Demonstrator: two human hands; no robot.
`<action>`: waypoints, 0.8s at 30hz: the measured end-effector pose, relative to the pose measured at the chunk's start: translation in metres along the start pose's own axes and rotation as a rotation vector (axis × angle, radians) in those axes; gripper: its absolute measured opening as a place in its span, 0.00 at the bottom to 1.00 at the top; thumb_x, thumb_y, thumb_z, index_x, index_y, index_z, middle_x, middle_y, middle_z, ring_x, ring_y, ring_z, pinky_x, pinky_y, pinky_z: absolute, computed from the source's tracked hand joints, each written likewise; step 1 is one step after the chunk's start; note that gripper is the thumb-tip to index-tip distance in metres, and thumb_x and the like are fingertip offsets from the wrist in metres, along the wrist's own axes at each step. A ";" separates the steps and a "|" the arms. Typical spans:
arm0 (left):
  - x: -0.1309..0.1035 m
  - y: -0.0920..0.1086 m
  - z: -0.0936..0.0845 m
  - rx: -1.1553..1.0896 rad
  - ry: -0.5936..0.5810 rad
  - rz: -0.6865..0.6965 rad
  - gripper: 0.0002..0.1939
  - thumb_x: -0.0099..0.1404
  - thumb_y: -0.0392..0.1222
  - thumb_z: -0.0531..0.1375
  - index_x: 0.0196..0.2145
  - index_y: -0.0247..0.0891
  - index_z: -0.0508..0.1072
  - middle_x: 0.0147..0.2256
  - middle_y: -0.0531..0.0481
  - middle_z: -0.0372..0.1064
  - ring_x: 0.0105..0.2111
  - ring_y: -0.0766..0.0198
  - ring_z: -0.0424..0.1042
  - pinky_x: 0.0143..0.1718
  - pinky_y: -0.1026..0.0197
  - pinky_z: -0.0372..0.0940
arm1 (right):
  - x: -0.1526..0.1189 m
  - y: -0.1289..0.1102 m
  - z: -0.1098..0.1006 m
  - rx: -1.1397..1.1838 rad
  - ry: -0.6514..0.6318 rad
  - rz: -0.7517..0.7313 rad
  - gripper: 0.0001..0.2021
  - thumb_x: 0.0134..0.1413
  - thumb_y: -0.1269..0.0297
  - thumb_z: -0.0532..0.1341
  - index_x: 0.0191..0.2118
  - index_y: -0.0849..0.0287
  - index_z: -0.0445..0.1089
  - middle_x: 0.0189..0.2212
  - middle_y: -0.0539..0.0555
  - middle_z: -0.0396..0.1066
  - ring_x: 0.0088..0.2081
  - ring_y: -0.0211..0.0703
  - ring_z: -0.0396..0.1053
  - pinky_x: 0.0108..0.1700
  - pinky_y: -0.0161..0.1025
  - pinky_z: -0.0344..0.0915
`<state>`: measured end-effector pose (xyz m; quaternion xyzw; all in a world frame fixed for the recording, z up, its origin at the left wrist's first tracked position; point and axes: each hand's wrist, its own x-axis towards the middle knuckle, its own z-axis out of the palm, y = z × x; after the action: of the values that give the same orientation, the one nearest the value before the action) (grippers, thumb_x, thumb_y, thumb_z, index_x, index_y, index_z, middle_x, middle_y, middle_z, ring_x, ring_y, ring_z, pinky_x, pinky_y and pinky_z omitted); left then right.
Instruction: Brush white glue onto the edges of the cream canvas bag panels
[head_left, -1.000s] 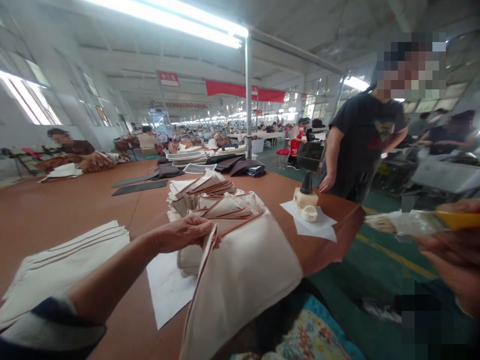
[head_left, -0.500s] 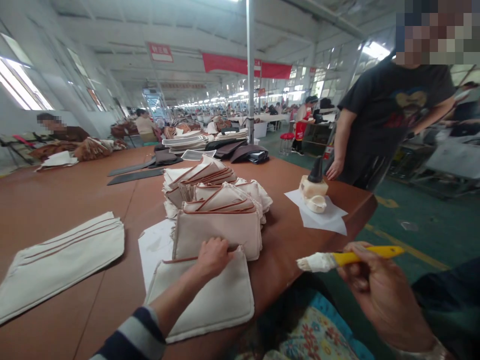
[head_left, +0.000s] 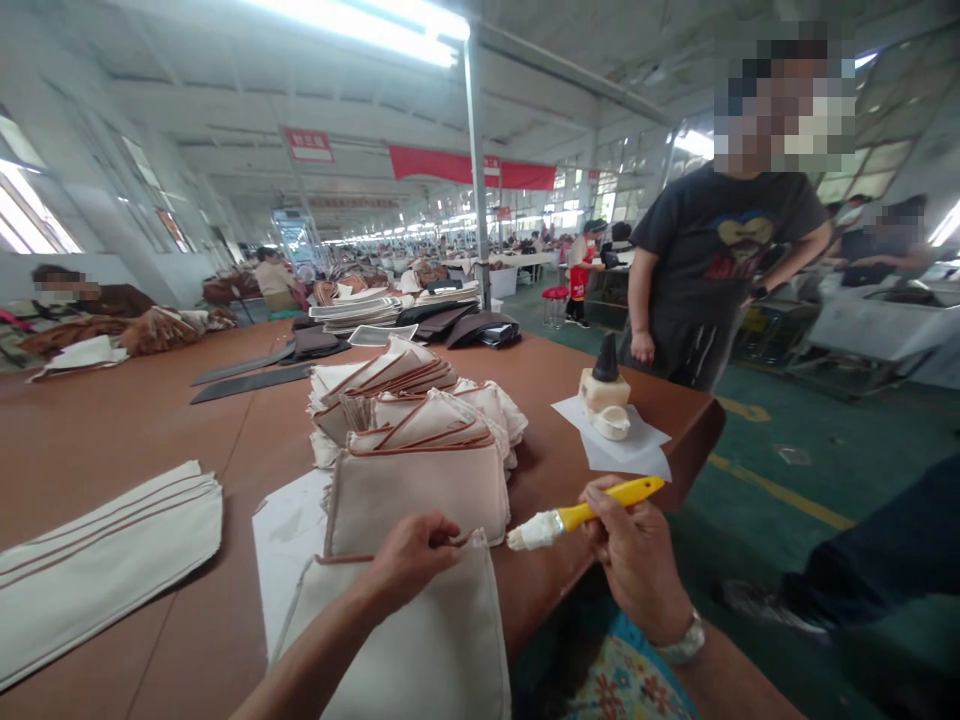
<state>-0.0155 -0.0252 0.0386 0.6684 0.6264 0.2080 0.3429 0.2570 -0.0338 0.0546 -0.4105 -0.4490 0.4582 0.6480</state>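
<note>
Figure: gluing station, head view. The left hand (head_left: 412,560) presses, fingers curled, on the top edge of a cream fabric pouch (head_left: 409,640) with brown piping, which lies flat on a white paper sheet (head_left: 289,545) at the near edge of the brown counter (head_left: 112,440). The right hand (head_left: 637,560) pinches the yellow handle of a brush (head_left: 577,515), whose white bristles hover just beside the pouch's upper right corner, apparently not touching it.

Progress (a judgement only): the brush has not yet met this pouch, so its edge looks still to be coated. A heap of like pouches (head_left: 416,420) stands just behind it, and a flat stack of cream panels (head_left: 97,560) lies well apart to the left; which of these are finished cannot be told. A cream pot with a dark conical top (head_left: 604,385) sits on paper near the far corner.

Writing: a red sign (head_left: 307,146) and a red banner (head_left: 465,167) hang overhead, their white characters too small to read. A person in a dark T-shirt (head_left: 712,270) stands beyond the counter.
</note>
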 end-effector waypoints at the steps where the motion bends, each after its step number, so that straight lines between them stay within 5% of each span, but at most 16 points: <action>1: -0.005 0.005 0.000 -0.052 -0.014 0.014 0.17 0.56 0.46 0.59 0.38 0.33 0.79 0.29 0.50 0.75 0.31 0.60 0.70 0.32 0.63 0.60 | -0.002 -0.001 0.005 -0.037 -0.024 -0.028 0.20 0.59 0.47 0.66 0.35 0.61 0.67 0.18 0.46 0.59 0.18 0.33 0.55 0.19 0.28 0.51; 6: -0.028 0.038 0.000 -0.182 -0.035 0.052 0.17 0.53 0.47 0.60 0.34 0.33 0.80 0.28 0.50 0.75 0.29 0.62 0.68 0.32 0.62 0.57 | -0.005 -0.014 0.024 -0.236 -0.119 -0.199 0.17 0.60 0.51 0.64 0.31 0.61 0.69 0.17 0.47 0.61 0.19 0.35 0.57 0.21 0.31 0.54; 10: -0.038 0.058 -0.003 -0.261 -0.045 0.040 0.17 0.51 0.48 0.61 0.32 0.32 0.80 0.27 0.51 0.75 0.28 0.62 0.67 0.31 0.63 0.57 | -0.005 -0.035 0.021 -0.335 -0.032 -0.361 0.14 0.60 0.55 0.64 0.31 0.61 0.70 0.19 0.48 0.63 0.21 0.36 0.60 0.26 0.31 0.59; 17: -0.044 0.063 0.005 -0.300 -0.021 0.105 0.11 0.53 0.44 0.62 0.31 0.35 0.79 0.28 0.51 0.75 0.30 0.61 0.70 0.32 0.63 0.59 | -0.018 -0.045 0.013 -0.520 -0.123 -0.566 0.12 0.68 0.61 0.57 0.32 0.60 0.70 0.22 0.48 0.65 0.21 0.36 0.63 0.25 0.31 0.60; 20: -0.050 0.058 0.009 -0.195 0.096 0.283 0.05 0.58 0.41 0.63 0.28 0.37 0.78 0.27 0.53 0.74 0.29 0.63 0.70 0.33 0.63 0.59 | -0.011 -0.049 0.004 -0.529 -0.023 -0.598 0.11 0.67 0.60 0.58 0.34 0.60 0.71 0.25 0.51 0.69 0.25 0.39 0.66 0.30 0.33 0.63; 24: -0.059 0.058 0.006 0.106 0.260 0.724 0.06 0.68 0.37 0.63 0.31 0.41 0.77 0.28 0.56 0.75 0.30 0.67 0.71 0.40 0.61 0.55 | -0.004 -0.067 -0.009 -0.377 -0.009 -0.429 0.13 0.67 0.56 0.60 0.35 0.60 0.69 0.18 0.46 0.61 0.19 0.36 0.59 0.22 0.31 0.57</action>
<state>0.0212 -0.0829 0.0849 0.8311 0.3982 0.3658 0.1299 0.2798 -0.0554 0.1141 -0.4174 -0.6059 0.2206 0.6404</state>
